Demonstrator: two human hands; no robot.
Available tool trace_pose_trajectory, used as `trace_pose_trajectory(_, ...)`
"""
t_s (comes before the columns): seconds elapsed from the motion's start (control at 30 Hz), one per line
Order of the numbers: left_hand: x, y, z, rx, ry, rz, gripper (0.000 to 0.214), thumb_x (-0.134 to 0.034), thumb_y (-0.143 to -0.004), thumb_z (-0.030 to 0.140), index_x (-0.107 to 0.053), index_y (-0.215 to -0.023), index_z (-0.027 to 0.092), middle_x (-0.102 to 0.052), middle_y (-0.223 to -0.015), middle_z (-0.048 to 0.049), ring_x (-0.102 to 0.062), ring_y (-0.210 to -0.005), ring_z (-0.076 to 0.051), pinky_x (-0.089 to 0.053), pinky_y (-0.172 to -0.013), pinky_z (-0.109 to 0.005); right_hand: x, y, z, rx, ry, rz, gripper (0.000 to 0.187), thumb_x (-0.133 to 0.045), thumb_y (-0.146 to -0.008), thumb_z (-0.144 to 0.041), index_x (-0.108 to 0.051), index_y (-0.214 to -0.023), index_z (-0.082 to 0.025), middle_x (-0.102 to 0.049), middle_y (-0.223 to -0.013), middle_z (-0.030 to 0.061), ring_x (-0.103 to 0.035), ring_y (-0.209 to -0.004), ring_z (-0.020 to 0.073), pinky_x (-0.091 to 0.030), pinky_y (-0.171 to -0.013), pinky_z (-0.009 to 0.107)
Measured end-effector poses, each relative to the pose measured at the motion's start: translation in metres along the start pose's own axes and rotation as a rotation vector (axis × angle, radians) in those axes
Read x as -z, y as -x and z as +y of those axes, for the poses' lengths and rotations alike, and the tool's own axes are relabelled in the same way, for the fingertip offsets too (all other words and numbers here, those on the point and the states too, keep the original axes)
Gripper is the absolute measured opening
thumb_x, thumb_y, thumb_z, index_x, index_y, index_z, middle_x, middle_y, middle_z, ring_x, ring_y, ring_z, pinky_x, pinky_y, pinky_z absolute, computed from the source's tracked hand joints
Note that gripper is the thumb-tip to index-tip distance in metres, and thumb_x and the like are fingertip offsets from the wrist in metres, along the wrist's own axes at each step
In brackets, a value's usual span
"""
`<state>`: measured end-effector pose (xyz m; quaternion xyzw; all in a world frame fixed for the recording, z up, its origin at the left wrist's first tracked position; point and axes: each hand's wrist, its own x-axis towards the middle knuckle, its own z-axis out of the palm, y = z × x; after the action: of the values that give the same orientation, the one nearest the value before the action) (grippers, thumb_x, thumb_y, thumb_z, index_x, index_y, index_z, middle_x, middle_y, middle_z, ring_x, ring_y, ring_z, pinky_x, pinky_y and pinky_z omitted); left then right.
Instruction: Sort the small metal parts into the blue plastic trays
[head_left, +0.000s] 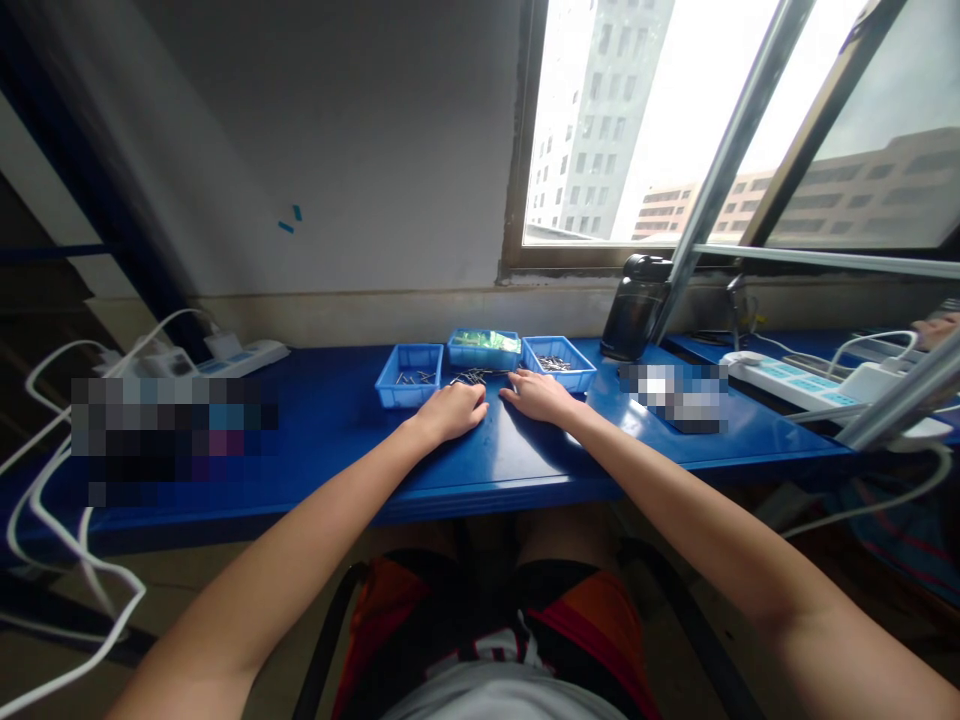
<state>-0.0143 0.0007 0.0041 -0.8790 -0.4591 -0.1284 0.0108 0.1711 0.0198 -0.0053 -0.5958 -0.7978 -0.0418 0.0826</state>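
Both my hands rest on the blue table (330, 440) in front of three small blue trays. My left hand (454, 410) lies palm down with fingers curled loosely, its fingertips close to a small pile of thin metal pins (471, 377) on the table. My right hand (536, 393) lies flat with fingers stretched out toward the same pile, holding nothing. The left tray (409, 375) holds a few pins. The middle tray (484, 348) holds green packets. The right tray (559, 363) holds several dark metal pins.
A dark jug (636, 307) stands at the back right by the window sill. White power strips lie at the left (244, 356) and right (802, 382), with white cables hanging off the left edge. A slanted metal bar (720, 170) crosses the window. My knees are under the table.
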Motion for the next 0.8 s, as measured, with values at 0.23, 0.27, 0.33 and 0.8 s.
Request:
trace_pose_trajectory(0.23, 0.002, 0.001, 0.001, -0.010, 0.004, -0.012, 0.024, -0.042, -0.085, 0.035, -0.058, -0.089, 0.018, -0.065, -0.085, -0.0087, -0.062, -0.077, -0.021, -0.044, -0.064, -0.026, 0.003, 0.000, -0.004, -0.041, 0.021, -0.005, 0.049, -0.032, -0.088, -0.049, -0.060, -0.108, -0.013, -0.058, -0.115, 0.0157, -0.056, -0.102, 0.0263, -0.041, -0.083, 0.033)
trace_pose_trajectory(0.27, 0.002, 0.001, 0.000, -0.009, 0.006, -0.014, 0.025, -0.042, -0.085, 0.036, -0.058, -0.089, 0.018, -0.065, -0.085, -0.0089, -0.062, -0.077, -0.022, -0.045, -0.064, -0.027, 0.003, 0.001, -0.005, -0.054, 0.023, -0.002, 0.049, -0.033, -0.087, -0.049, -0.061, -0.106, -0.013, -0.059, -0.113, 0.0157, -0.057, -0.100, 0.0260, -0.042, -0.081, 0.032)
trace_pose_trajectory(0.33, 0.002, 0.001, 0.000, -0.010, 0.008, -0.017, 0.024, -0.042, -0.085, 0.036, -0.058, -0.088, 0.018, -0.065, -0.085, -0.0087, -0.062, -0.077, -0.022, -0.045, -0.065, -0.027, 0.003, 0.004, -0.006, -0.056, 0.026, 0.006, 0.047, -0.033, -0.087, -0.048, -0.062, -0.102, -0.014, -0.060, -0.111, 0.0157, -0.058, -0.096, 0.0261, -0.043, -0.077, 0.032)
trace_pose_trajectory(0.8, 0.002, 0.001, 0.000, 0.007, 0.022, -0.016, 0.025, -0.042, -0.085, 0.035, -0.058, -0.096, 0.018, -0.065, -0.089, -0.0084, -0.062, -0.081, -0.021, -0.045, -0.066, -0.026, 0.013, 0.017, -0.006, 0.082, 0.021, 0.081, 0.025, -0.042, -0.085, -0.026, -0.066, -0.089, -0.019, -0.067, -0.094, 0.0074, -0.062, -0.084, 0.0193, -0.042, -0.067, 0.024)
